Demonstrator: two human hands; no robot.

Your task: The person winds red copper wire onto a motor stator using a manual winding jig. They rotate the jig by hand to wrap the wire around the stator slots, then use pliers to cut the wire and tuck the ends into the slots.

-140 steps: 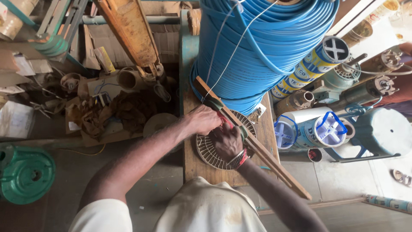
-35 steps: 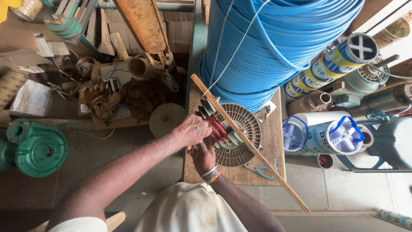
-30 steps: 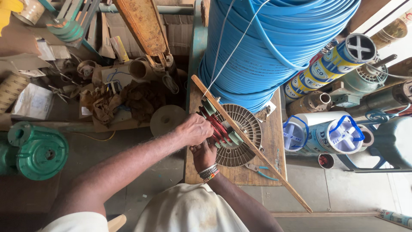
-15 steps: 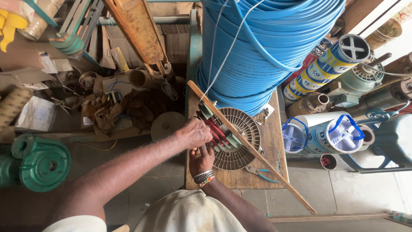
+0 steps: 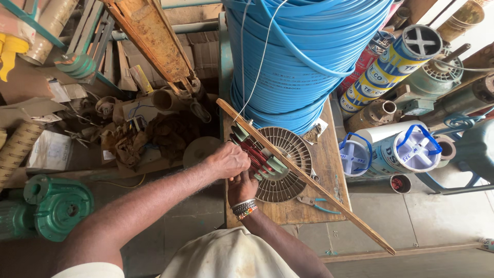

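Note:
A round finned motor stator (image 5: pixel 287 166) lies on a small wooden table (image 5: pixel 329 154). Red copper coils (image 5: pixel 256 152) with pale green insulation sleeves run across its left side. My left hand (image 5: pixel 228 160) rests closed on top of the coils at the stator's left edge. My right hand (image 5: pixel 242 186), with bead bracelets on the wrist, sits just below it, fingers tucked under the left hand against the coils; what they grip is hidden. A long thin wooden stick (image 5: pixel 303 175) lies diagonally over the stator.
A big coil of blue hose (image 5: pixel 303 51) fills the table's far end. Small pliers (image 5: pixel 316 203) lie on the table near the stator. White and yellow spools (image 5: pixel 396 149) crowd the right. A green pump (image 5: pixel 56 206) and cluttered scrap sit at the left.
Both hands stay on the coils with only slight shifts. Nearly five seconds ago the right hand was further right on the stator; it has come in under the left hand.

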